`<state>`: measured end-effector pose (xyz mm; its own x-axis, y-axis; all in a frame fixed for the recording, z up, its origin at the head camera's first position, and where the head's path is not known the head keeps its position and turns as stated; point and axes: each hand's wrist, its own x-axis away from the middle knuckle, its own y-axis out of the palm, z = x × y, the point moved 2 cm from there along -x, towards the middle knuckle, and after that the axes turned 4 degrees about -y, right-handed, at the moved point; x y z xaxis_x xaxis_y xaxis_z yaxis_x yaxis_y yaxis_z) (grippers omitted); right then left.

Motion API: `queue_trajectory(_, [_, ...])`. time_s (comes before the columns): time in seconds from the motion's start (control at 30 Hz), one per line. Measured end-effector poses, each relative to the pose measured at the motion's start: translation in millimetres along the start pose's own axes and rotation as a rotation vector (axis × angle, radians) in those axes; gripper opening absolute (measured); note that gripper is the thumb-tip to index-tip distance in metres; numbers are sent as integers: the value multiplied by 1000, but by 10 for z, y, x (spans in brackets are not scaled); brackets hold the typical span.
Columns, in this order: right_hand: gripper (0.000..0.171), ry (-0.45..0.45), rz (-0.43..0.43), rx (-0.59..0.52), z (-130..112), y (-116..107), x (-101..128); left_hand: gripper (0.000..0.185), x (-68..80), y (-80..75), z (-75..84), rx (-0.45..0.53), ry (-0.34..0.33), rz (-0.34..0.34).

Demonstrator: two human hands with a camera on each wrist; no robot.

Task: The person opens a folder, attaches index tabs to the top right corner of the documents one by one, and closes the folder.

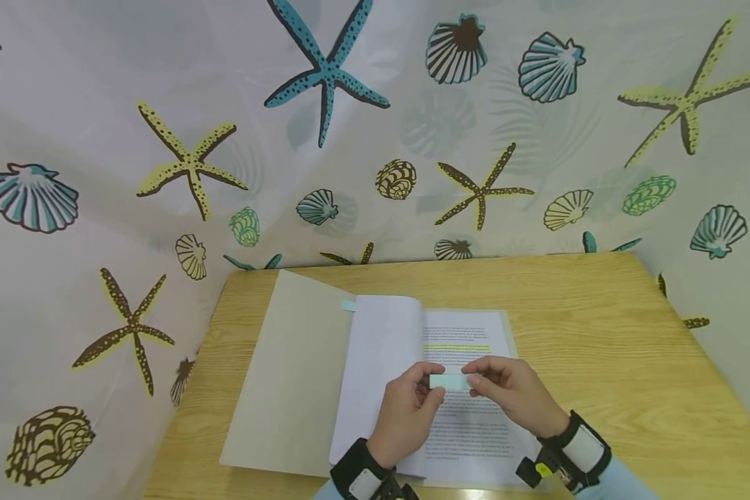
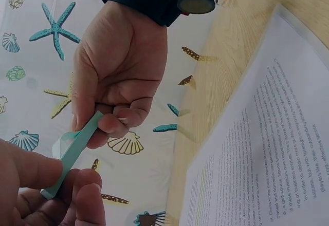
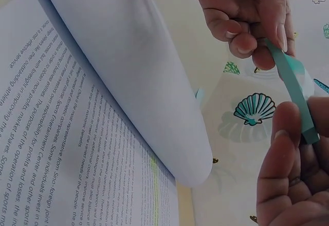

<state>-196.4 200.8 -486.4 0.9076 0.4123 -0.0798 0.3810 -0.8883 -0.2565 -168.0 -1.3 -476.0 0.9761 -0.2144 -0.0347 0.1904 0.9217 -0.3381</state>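
Both hands hold a pale teal sticky strip [image 1: 448, 381] level, just above an open printed document [image 1: 469, 430]. My left hand [image 1: 434, 390] pinches its left end and my right hand [image 1: 475, 380] pinches its right end. In the left wrist view the strip [image 2: 77, 149] runs from my left hand's fingertips [image 2: 56, 177] up to my right hand [image 2: 110, 120]. The right wrist view shows the strip [image 3: 293, 90] between my right hand [image 3: 293, 133] and my left hand [image 3: 257, 41]. One line on the page is highlighted yellow [image 1: 456, 347].
The document lies on a wooden table [image 1: 600, 333], its cover [image 1: 294, 375] folded open to the left and turned pages [image 1: 381, 347] curling over. A small teal tab [image 1: 348, 305] sticks out at a page's top. A starfish-and-shell curtain [image 1: 325, 76] surrounds the table.
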Motion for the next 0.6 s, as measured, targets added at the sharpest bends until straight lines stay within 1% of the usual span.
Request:
queue_trajectory(0.07, [18, -2, 11, -1, -10, 13, -5, 27, 2, 3, 6, -13, 10, 0])
queue_trajectory(0.13, [17, -1, 11, -5, -16, 26, -7, 31, 1, 10, 12, -52, 42, 8])
queue_trajectory(0.23, [16, 1, -7, -21, -23, 46, -2, 34, -2, 23, 20, -148, 121, 35])
queue_trajectory(0.3, [17, 0, -17, -31, -27, 58, 1, 31, -3, 30, 22, -208, 176, 60])
queue_trajectory(0.37, [18, -5, -18, -51, -31, 65, 5, 27, -2, 34, 25, -243, 211, 79])
queue_trajectory(0.47, [22, -6, 2, -64, -29, 65, 11, 22, 0, 34, 33, -249, 222, 95])
queue_trajectory(0.6, [24, 12, 37, -69, -14, 49, 24, 18, -9, 31, 44, -224, 232, 119])
